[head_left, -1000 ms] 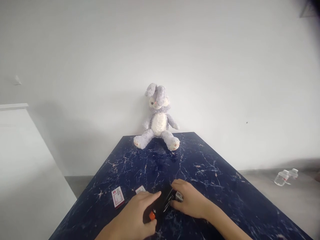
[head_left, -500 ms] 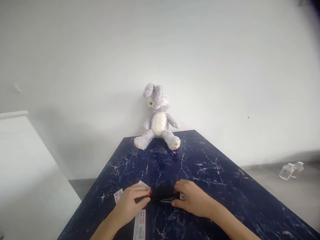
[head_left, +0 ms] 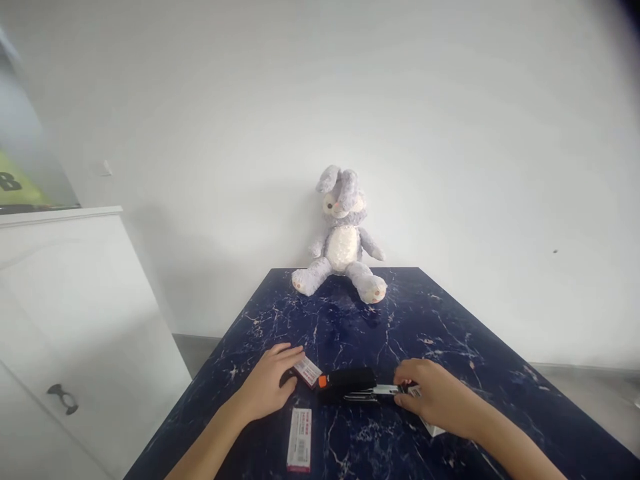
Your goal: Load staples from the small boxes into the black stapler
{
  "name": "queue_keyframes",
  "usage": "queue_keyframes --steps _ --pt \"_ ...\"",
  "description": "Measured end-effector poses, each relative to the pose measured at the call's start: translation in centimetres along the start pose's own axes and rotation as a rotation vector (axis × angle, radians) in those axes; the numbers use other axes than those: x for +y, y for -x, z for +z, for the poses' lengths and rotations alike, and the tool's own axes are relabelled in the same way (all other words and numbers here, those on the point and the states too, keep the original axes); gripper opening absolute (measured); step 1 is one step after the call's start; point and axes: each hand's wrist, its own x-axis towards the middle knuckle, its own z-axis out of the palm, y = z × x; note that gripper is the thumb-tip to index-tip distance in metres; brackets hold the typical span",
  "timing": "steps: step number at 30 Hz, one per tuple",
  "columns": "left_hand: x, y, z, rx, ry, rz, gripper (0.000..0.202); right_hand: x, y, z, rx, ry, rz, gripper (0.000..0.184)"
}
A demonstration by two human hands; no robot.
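Observation:
A black stapler (head_left: 347,381) with an orange patch at its left end lies across the table. Its metal slide sticks out on the right. My right hand (head_left: 433,393) is closed around the black end of that slide. Under this hand a white box (head_left: 434,429) is partly hidden. My left hand (head_left: 267,381) is open, thumb and fingers apart, its fingertips at the edge of a small white and red box (head_left: 309,372) by the stapler's orange end. Nearer to me lies another white and red printed box (head_left: 300,440).
A grey plush rabbit (head_left: 344,243) sits at the far end of the dark blue marbled table (head_left: 295,313), against the wall. To the left stands a white cabinet (head_left: 90,287) with a dark handle (head_left: 63,399).
My left hand has come off the stapler's orange end and moved left to the small box. The metal slide now extends to the right, with my right hand at its end. The view has turned left.

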Motion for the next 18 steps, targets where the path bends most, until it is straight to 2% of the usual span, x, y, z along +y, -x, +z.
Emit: queue_keyframes --steps 4,6,9,12,14,17,18 --pt "0.7 -0.2 -0.5 0.006 -0.012 0.006 0.035 -0.4 0.2 0.3 0.04 -0.011 -0.034 0.017" --pt "1.2 -0.3 -1.1 0.045 0.006 -0.019 0.03 -0.6 0.2 0.3 0.123 -0.036 -0.072 0.031" --pt "2.0 -0.3 -2.1 0.202 0.092 -0.103 0.034 -1.1 0.2 0.7 0.346 -0.042 -0.145 0.047" --pt "3.5 -0.1 -2.2 0.338 0.184 -0.162 0.042 -2.4 0.4 1.9 0.5 -0.024 -0.255 0.042" --pt "5.1 0.2 -1.5 0.328 0.211 -0.114 0.046 -3.8 0.8 3.0 0.499 -0.033 -0.34 0.045" --pt "7.3 0.8 0.2 0.19 0.242 0.063 0.045 -6.3 1.4 4.5 0.433 -0.093 -0.418 0.058" --pt "7.8 1.1 0.8 0.155 0.263 0.103 0.042 -7.0 1.6 4.9 0.408 -0.112 -0.441 0.056"
